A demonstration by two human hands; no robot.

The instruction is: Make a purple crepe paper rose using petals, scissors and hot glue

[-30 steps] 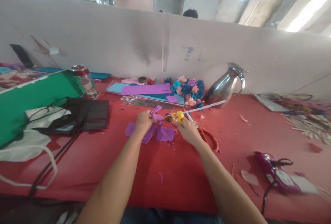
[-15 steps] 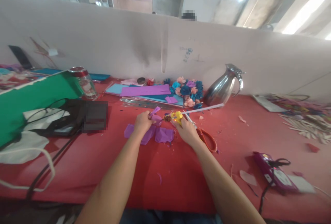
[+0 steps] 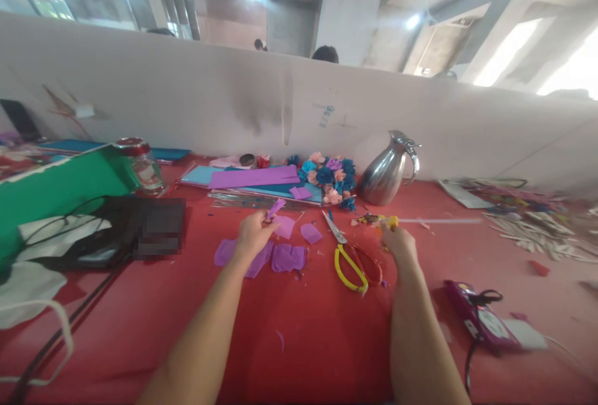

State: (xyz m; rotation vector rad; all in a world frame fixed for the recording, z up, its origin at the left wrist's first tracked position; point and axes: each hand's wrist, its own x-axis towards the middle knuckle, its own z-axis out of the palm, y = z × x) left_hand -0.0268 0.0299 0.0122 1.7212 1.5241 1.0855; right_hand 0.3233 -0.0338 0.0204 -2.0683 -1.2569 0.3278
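My left hand [image 3: 255,232] is closed on a small rolled piece of purple paper [image 3: 276,207], above purple paper pieces [image 3: 288,258] on the red table. To the right, my right hand [image 3: 398,237] is closed round a yellow glue gun [image 3: 392,222], whose tip points left; a white glue stick [image 3: 443,221] extends from its back. Between the hands lie scissors [image 3: 350,268] with one yellow and one red handle, blades partly apart. A loose purple petal [image 3: 311,233] rests left of the blades.
Behind are purple sheets [image 3: 255,176], a bunch of paper flowers [image 3: 331,174] and a steel jug [image 3: 387,171]. A lidded jar [image 3: 146,168] and green panel [image 3: 70,187] stand left. A purple device [image 3: 486,318] with cables lies right.
My right hand has moved right with the glue gun, away from my left hand, uncovering the scissors and a purple petal. My left hand still holds purple paper. The camera view has tilted up slightly.
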